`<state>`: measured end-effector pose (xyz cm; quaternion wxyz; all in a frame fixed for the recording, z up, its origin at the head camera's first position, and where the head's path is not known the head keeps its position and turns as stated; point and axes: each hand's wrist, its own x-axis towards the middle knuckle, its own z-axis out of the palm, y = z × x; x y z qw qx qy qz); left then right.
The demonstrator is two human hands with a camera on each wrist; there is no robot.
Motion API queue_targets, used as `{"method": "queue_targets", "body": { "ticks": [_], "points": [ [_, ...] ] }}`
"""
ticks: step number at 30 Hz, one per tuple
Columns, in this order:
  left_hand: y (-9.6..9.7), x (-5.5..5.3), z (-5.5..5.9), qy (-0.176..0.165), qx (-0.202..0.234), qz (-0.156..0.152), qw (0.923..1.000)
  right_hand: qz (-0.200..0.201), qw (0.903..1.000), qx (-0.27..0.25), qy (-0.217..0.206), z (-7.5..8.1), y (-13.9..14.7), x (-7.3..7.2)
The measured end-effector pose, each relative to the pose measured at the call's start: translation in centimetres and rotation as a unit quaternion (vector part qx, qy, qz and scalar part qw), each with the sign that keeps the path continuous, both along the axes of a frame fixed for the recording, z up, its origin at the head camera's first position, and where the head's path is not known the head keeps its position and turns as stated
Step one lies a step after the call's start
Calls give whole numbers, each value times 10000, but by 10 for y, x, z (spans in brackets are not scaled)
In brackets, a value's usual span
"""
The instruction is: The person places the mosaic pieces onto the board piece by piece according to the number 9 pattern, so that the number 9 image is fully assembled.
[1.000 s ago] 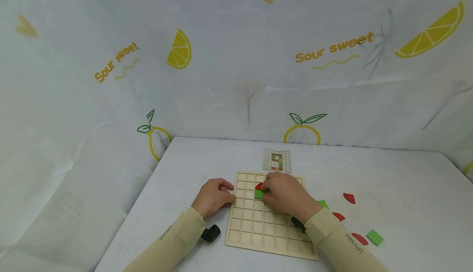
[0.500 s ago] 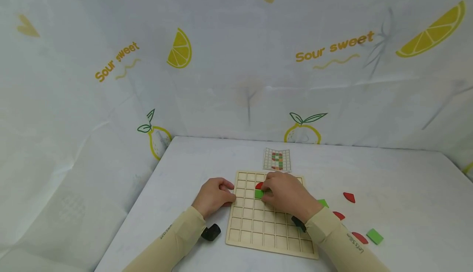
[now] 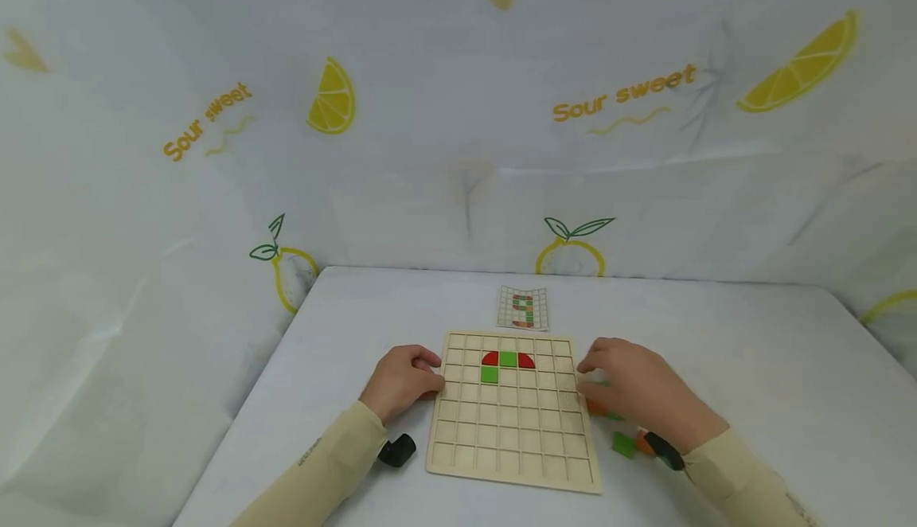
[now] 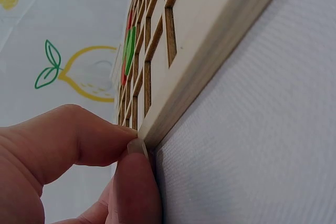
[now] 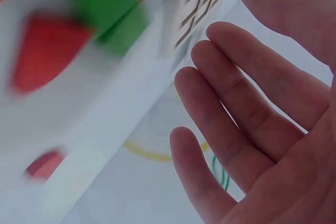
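A pale wooden grid board (image 3: 501, 439) lies flat on the white table. In its upper cells sit two red quarter-round tiles (image 3: 526, 361) with a green square tile (image 3: 508, 359) between them. Below the left red one is a second green square tile (image 3: 489, 374). My left hand (image 3: 401, 380) pinches the board's left edge between thumb and finger, as the left wrist view shows close up. Beyond the right edge hovers my right hand (image 3: 637, 388), fingers spread and holding nothing. Loose green (image 3: 623, 444) and orange tiles (image 3: 596, 407) lie under and beside it, partly hidden.
A small card (image 3: 523, 308) printed with a coloured grid pattern lies behind the board. Black devices (image 3: 398, 450) are worn at both wrists. Blurred loose red tiles (image 5: 50, 51) show in the right wrist view. A lemon-print cloth (image 3: 401, 193) hangs behind the table.
My right hand has left the upper cells and moved right, off the board, uncovering a green square and a red tile there. My left hand stays at the edge. The head view has shifted slightly.
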<state>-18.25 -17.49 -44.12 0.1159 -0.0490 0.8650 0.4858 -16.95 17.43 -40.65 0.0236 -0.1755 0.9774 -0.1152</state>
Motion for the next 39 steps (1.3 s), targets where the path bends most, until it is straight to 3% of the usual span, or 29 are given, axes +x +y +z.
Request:
{"method": "queue_targets", "body": {
  "ticks": [10, 19, 28, 39],
  "points": [
    [0, 1, 0, 79, -48, -31, 10000, -1170, 9894, 600, -623, -11, 89, 41],
    [-2, 1, -1, 97, -149, -4, 9998, -1295, 9864, 584, -824, -26, 125, 72],
    [-1, 0, -2, 66, -55, 9, 10000, -1303, 9863, 586, -821, -40, 131, 68],
    [-1, 0, -1, 65, 20, -14, 10000, -1279, 9869, 520, -836, -28, 117, 51]
  ]
}}
